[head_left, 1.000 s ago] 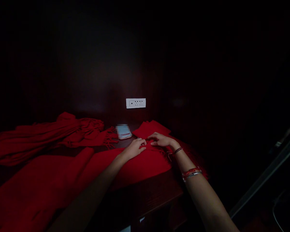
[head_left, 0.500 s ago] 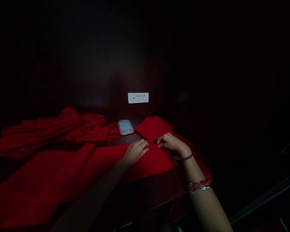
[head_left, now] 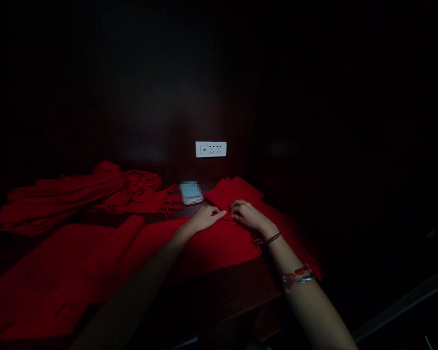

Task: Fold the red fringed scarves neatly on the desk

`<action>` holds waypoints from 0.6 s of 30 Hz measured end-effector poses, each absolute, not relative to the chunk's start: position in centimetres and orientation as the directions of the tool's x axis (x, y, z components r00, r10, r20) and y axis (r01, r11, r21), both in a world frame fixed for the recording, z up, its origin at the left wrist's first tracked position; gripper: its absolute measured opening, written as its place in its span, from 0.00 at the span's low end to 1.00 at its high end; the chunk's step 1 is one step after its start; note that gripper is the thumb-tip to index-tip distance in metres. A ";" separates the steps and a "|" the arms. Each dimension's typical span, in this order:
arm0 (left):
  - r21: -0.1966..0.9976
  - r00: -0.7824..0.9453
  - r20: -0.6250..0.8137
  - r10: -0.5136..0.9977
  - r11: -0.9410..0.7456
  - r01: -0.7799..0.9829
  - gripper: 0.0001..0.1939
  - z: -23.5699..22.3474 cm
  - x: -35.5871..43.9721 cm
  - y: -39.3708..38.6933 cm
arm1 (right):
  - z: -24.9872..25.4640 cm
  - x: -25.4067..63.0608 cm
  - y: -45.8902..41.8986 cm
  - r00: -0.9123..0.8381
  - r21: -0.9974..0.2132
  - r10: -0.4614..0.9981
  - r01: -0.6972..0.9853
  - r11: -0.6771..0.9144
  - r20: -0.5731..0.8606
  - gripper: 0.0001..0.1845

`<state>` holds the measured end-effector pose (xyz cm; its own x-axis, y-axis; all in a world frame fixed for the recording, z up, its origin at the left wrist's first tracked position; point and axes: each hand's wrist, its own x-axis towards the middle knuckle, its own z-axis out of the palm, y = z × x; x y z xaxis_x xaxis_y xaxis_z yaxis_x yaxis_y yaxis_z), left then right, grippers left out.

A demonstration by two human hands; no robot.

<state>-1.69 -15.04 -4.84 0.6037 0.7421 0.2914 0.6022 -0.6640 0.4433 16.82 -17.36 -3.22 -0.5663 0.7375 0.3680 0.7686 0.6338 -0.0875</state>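
Observation:
A long red scarf (head_left: 219,253) with a fringed right end lies spread across the dark table, running off toward the lower left. At its far edge my left hand (head_left: 204,218) rests palm down, thumb stretched to the right and fingers partly hidden behind it. Just to the right, my right hand (head_left: 247,214) is over the same edge near the fringe, its fingers loosely bent and apart. Behind the hands sits a folded red scarf (head_left: 233,189), whose fringe hangs to the right.
At the back left lies a loosely bunched red scarf (head_left: 69,199) with fringe. A phone (head_left: 191,193) with a blurred screen is on the table (head_left: 241,287) between the scarves. A white socket panel (head_left: 210,149) is on the dark wall. The right side is very dark.
My right hand has moved slightly left, and its fingers have loosened from the scarf edge. My left hand has flattened, with the thumb extended. The raised fold between the hands has gone down.

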 end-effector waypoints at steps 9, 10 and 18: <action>0.411 0.636 0.530 0.561 -0.826 0.386 0.05 -5.3 -2.1 -14.5 | -4.0 16.8 -16.4 -0.583 -0.244 0.730 0.696 0.675 0.357 0.11; 0.416 0.637 0.542 0.548 -0.834 0.364 0.05 -5.3 -2.1 -14.5 | -3.8 16.8 -16.5 -0.581 -0.275 0.733 0.684 0.675 0.354 0.11; 0.339 0.630 0.423 0.651 -0.758 0.557 0.09 -3.8 -4.9 -14.3 | -1.7 17.5 -18.0 -0.356 -0.493 0.796 0.640 0.589 0.490 0.09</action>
